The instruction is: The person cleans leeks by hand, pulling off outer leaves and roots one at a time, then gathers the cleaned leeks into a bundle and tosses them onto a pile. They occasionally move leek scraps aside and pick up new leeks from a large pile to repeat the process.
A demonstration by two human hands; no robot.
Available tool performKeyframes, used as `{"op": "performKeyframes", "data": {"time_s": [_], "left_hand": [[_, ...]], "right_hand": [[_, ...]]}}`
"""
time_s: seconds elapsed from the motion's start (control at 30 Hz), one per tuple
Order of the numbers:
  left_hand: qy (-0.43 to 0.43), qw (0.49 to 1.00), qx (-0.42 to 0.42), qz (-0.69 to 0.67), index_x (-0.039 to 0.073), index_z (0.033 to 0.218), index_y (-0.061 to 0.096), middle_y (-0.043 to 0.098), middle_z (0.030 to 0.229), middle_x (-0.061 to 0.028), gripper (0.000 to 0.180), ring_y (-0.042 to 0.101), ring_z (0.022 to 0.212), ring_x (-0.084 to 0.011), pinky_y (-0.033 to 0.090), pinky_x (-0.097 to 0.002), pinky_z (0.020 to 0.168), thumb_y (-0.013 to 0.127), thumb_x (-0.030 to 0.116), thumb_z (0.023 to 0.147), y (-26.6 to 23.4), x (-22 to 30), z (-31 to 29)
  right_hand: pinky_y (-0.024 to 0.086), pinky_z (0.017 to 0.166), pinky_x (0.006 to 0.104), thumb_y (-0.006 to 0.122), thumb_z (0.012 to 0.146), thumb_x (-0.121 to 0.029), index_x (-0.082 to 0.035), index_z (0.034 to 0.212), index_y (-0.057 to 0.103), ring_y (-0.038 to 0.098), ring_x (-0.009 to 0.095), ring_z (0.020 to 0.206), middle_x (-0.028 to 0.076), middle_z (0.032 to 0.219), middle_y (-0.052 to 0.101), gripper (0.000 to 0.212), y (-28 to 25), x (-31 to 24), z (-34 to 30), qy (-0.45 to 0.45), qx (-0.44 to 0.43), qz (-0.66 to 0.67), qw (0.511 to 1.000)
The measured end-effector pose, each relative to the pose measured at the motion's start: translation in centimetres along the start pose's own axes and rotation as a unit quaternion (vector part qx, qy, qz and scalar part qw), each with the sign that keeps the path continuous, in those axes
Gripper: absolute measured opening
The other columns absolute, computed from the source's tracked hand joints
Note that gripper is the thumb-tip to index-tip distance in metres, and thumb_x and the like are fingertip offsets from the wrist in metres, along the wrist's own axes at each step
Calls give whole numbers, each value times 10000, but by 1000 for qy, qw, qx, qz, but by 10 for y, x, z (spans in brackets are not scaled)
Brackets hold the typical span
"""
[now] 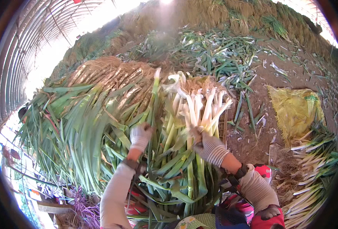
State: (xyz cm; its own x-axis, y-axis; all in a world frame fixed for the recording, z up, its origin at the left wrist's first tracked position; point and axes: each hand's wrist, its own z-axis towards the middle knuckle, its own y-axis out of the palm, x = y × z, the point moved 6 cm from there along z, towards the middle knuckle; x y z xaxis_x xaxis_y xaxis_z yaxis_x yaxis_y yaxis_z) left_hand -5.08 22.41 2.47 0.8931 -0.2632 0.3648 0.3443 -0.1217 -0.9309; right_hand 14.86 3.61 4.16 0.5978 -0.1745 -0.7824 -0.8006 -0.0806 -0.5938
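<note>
My left hand, in a pale glove, is closed beside a tall green onion stalk with a white end. It appears to grip this stalk, though the fingers are slightly blurred. Over the stems of a group of peeled green onions lies my right hand, in a striped grey glove. Its fingertips are smeared by motion, so their grip does not show. These peeled stems point away from me, with their green leaves falling toward my lap. To the left spreads a thick pile of unpeeled green onions with brown roots.
Stripped leaves litter the soil ahead. A yellow mesh sack lies at right, above a row of cleaned green onions. Purple twine hangs at lower left. Greenhouse ribs curve along the left.
</note>
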Motion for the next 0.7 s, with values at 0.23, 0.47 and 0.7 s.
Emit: {"op": "performKeyframes", "data": {"time_s": [0.23,0.47,0.7], "left_hand": [[-34,959,38,279,51,1180,469,444,1225,-133,623,419,1141,-307,372,-414,933,695,319,666,32,3,87],[-1,965,24,262,58,1170,505,428,1211,-159,636,438,1124,-312,400,-403,908,705,340,637,20,-5,93],[-94,983,-108,111,87,1065,603,581,1075,-184,495,572,988,-306,469,-378,826,692,338,647,67,-27,66]], "right_hand": [[479,621,389,612,770,-335,57,1080,402,592,372,690,233,749,585,543,21,0,22,-17,-32,-86,996],[481,626,377,627,771,-338,55,1043,438,602,344,708,220,749,583,514,31,-11,18,-14,-86,-52,995],[494,707,388,578,787,-317,91,1126,399,610,359,767,242,831,600,560,42,-16,24,-47,-66,-16,997]]}}
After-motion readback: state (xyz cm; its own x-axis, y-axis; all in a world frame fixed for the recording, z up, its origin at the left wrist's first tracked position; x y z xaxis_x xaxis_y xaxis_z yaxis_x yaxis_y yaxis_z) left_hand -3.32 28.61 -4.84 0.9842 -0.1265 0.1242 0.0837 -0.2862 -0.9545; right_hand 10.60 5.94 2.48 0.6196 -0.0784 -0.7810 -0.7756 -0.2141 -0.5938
